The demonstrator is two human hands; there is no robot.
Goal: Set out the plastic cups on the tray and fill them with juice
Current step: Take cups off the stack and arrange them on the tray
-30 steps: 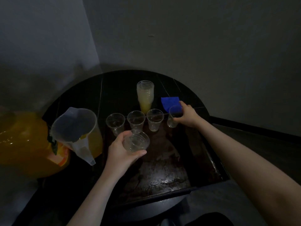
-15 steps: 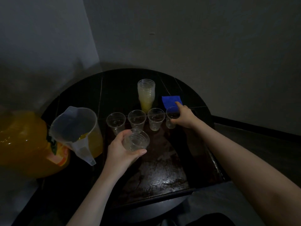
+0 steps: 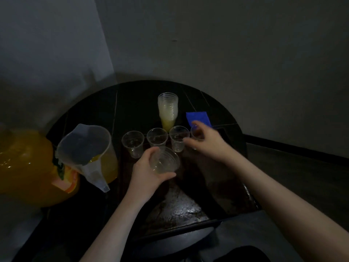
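The left hand (image 3: pixel 145 173) grips a small nest of clear cups (image 3: pixel 164 163) tipped on its side, mouth toward the camera and a little up, base pointing away toward the row beyond it. Four single cups stand upright, mouths up, in a line across the far end of the tray (image 3: pixel 179 210): first (image 3: pixel 132 144), second (image 3: pixel 157 138), third (image 3: pixel 178 138), and a fourth (image 3: pixel 196 132) partly hidden behind the right hand (image 3: pixel 209 142). That hand is blurred, its fingers loosely spread over the fourth cup; I cannot tell whether it touches the cup. A tall stack (image 3: pixel 168 110) stands upright just behind the row, yellowish toward the bottom. Left of the tray a jug (image 3: pixel 85 154) with some juice stands with its spout toward the camera, beside a large orange bottle (image 3: pixel 24 167). A blue cloth (image 3: pixel 198 118) lies behind the right hand. The desk (image 3: pixel 136 99) is dark and round-edged, set into a corner of plain grey walls (image 3: pixel 226 44); the light is dim.
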